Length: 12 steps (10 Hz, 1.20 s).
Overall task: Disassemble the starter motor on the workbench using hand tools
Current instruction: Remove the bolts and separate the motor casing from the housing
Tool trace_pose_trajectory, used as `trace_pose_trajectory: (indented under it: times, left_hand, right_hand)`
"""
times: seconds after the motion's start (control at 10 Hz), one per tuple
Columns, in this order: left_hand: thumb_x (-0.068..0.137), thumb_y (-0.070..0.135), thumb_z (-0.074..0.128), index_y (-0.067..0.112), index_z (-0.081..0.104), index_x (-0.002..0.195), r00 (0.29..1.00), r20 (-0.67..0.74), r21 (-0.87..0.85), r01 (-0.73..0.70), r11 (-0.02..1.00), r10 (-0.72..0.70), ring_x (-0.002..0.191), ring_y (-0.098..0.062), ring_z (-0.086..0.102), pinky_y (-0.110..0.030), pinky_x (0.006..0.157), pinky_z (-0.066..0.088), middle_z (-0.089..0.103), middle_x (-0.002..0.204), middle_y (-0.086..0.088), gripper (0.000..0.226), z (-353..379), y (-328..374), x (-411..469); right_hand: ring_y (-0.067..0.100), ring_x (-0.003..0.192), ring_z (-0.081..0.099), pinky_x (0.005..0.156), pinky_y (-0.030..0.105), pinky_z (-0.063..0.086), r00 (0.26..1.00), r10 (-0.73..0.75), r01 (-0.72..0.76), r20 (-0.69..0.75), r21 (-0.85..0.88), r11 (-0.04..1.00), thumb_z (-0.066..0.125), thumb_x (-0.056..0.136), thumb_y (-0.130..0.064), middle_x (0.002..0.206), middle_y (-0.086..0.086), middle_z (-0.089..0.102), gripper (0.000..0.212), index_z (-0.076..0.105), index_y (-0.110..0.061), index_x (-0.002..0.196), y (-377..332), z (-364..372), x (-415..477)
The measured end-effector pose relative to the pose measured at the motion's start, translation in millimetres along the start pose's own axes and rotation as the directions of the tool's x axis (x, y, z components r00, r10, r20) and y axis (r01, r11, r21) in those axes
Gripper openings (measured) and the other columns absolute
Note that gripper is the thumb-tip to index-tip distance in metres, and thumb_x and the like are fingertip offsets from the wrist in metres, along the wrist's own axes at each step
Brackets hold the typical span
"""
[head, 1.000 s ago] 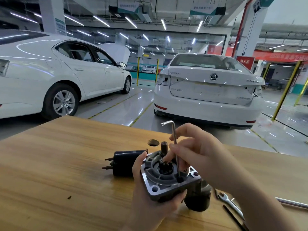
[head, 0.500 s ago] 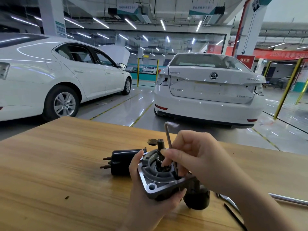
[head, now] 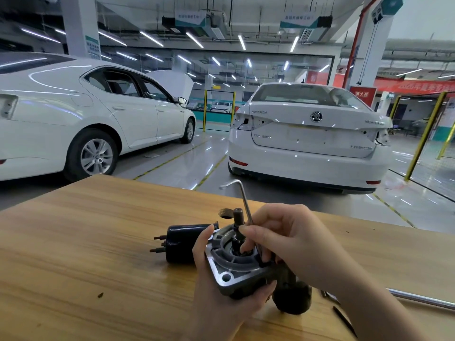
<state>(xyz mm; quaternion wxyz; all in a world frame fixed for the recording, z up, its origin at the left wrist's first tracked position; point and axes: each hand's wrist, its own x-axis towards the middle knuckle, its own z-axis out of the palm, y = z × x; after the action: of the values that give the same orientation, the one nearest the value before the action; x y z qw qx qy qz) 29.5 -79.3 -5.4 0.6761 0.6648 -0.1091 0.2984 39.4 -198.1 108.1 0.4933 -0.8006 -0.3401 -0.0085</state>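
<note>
Starter motor (head: 236, 269) held over the wooden workbench (head: 98, 242), a hex key (head: 242, 195) set upright at its flange.
The aluminium housing is gripped from below by the left hand (head: 216, 303), thumb and fingers curled round its edges. The key's long shank is pinched by the right hand (head: 290, 239), its short arm pointing left.

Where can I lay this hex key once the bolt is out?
Bare workbench left of the black solenoid; also beyond the right hand. Crowded at the near right, where a chrome bar and thin dark tool lie.
</note>
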Motion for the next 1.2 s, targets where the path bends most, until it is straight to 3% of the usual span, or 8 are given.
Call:
trace_pose_trajectory:
  times: [0.2,0.3,0.4,0.5,0.7,0.8,1.0,1.2]
  left_hand:
    - [0.037,0.04,0.08,0.046,0.029,0.119,1.0,-0.003,-0.015,0.018,1.0,-0.018,0.114,-0.007,0.057,-0.044,0.098,0.047,0.056,0.119,0.008,0.097,-0.8,-0.1,1.8]
    - [0.036,0.041,0.08,0.046,0.029,0.12,1.0,-0.003,-0.013,0.021,1.0,-0.021,0.114,-0.009,0.057,-0.045,0.098,0.047,0.056,0.119,0.008,0.098,-1.4,-3.1,2.6]
    - [0.036,0.041,0.081,0.051,0.027,0.121,1.0,-0.006,-0.006,0.013,1.0,-0.013,0.115,-0.012,0.057,-0.047,0.098,0.047,0.055,0.121,0.008,0.101,-1.0,-5.7,3.0]
    - [0.038,0.04,0.083,0.072,0.025,0.113,1.0,-0.012,0.006,-0.005,1.0,0.005,0.116,-0.01,0.057,-0.046,0.098,0.047,0.055,0.123,0.007,0.1,-0.4,-9.6,2.7]
    - [0.042,0.032,0.089,0.053,0.026,0.129,1.0,0.004,0.002,-0.018,1.0,0.018,0.118,-0.016,0.056,-0.049,0.097,0.047,0.055,0.128,0.003,0.109,0.7,-27.9,5.5]
    - [0.043,0.028,0.091,0.048,0.025,0.132,1.0,0.009,0.003,-0.013,1.0,0.013,0.12,-0.017,0.055,-0.049,0.097,0.046,0.054,0.13,0.002,0.113,-1.7,-36.5,6.6]
    - [0.046,0.01,0.093,0.033,0.024,0.139,1.0,0.006,0.0,-0.016,1.0,0.016,0.121,-0.024,0.054,-0.052,0.097,0.046,0.053,0.132,-0.004,0.118,-1.1,-54.0,9.0]
    - [0.045,0.017,0.095,0.032,0.023,0.141,1.0,-0.007,0.006,-0.028,1.0,0.028,0.123,-0.024,0.053,-0.052,0.097,0.045,0.052,0.134,-0.004,0.12,0.1,-64.8,9.5]
  right_hand:
    - [0.001,0.052,0.051,0.056,0.013,0.043,0.993,-0.016,0.012,0.115,0.033,0.999,0.049,0.084,-0.031,0.071,-0.011,0.067,0.016,0.064,-0.035,0.087,1.8,-1.0,-0.9]
    - [-0.001,0.051,0.053,0.053,0.011,0.042,0.998,0.012,-0.018,0.058,0.093,0.995,0.063,0.085,-0.028,0.062,-0.008,0.066,0.005,0.061,-0.023,0.084,2.3,5.2,0.5]
    - [0.002,0.047,0.052,0.051,0.014,0.043,0.998,0.039,-0.036,-0.039,0.077,0.996,0.069,0.078,-0.025,0.063,-0.004,0.07,0.019,0.052,-0.018,0.075,2.9,8.6,0.6]
    - [0.003,0.047,0.05,0.053,0.015,0.045,0.999,0.03,-0.027,-0.025,0.104,0.994,0.067,0.081,-0.022,0.07,-0.004,0.073,0.018,0.054,-0.019,0.069,0.8,6.0,0.8]
    - [-0.003,0.056,0.049,0.058,0.01,0.04,0.999,-0.029,0.026,0.046,0.062,0.998,0.053,0.092,-0.015,0.069,-0.01,0.067,0.024,0.066,-0.028,0.075,3.6,2.5,0.6]
    - [-0.004,0.056,0.054,0.057,0.009,0.041,0.998,-0.032,0.023,0.062,0.15,0.988,0.06,0.086,-0.019,0.063,-0.01,0.066,0.016,0.064,-0.027,0.073,2.0,4.5,0.3]
    - [0.001,0.05,0.055,0.053,0.011,0.042,1.0,-0.005,0.004,0.003,0.227,0.974,0.07,0.077,-0.021,0.06,-0.004,0.068,0.025,0.056,-0.026,0.057,3.3,6.4,0.0]
    - [-0.007,0.055,0.052,0.055,0.005,0.038,0.999,0.0,-0.005,0.047,0.121,0.993,0.052,0.093,-0.02,0.062,-0.018,0.063,0.023,0.069,-0.027,0.078,3.7,-1.4,0.8]
